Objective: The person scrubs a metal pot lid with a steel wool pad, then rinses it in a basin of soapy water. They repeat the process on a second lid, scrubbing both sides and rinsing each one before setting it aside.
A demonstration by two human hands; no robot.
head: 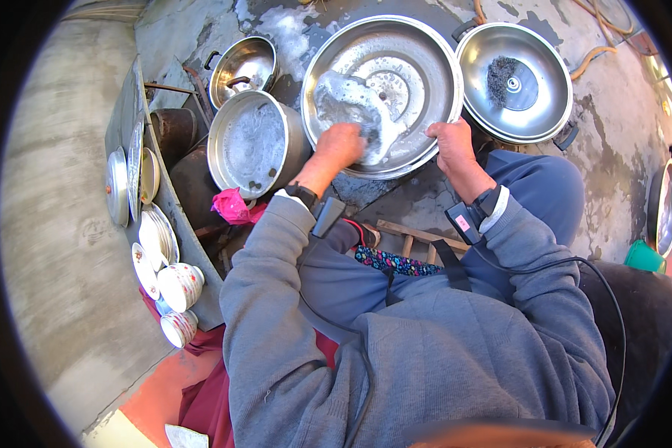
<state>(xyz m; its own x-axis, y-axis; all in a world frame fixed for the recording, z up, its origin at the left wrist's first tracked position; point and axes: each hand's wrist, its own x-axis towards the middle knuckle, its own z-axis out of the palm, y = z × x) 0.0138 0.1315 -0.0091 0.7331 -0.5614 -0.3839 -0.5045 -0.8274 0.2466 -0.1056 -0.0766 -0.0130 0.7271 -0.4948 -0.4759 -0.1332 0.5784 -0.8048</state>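
Note:
A wide metal basin (425, 61) lies before me, with suds and water in its left part. My right hand (453, 145) grips the basin's lower right rim, thumb over the edge. My left hand (341, 147) is inside near the lower left rim, closed at the edge of the foam (389, 131); something greyish lies beside its fingers, too blurred to name. A deep metal pot (252, 140) of cloudy water stands just left of the basin. On the right, a two-handled metal pan (543, 61) holds a dark scouring pad of wire wool (501, 81).
A smaller metal pot (249, 61) stands behind the deep pot. Bowls (180, 287), plates (159, 238) and lids (117, 185) crowd a ledge (185, 235) on the left. A pink cloth (232, 207) lies below the deep pot. A hose (588, 61) and a green container (644, 256) are at right.

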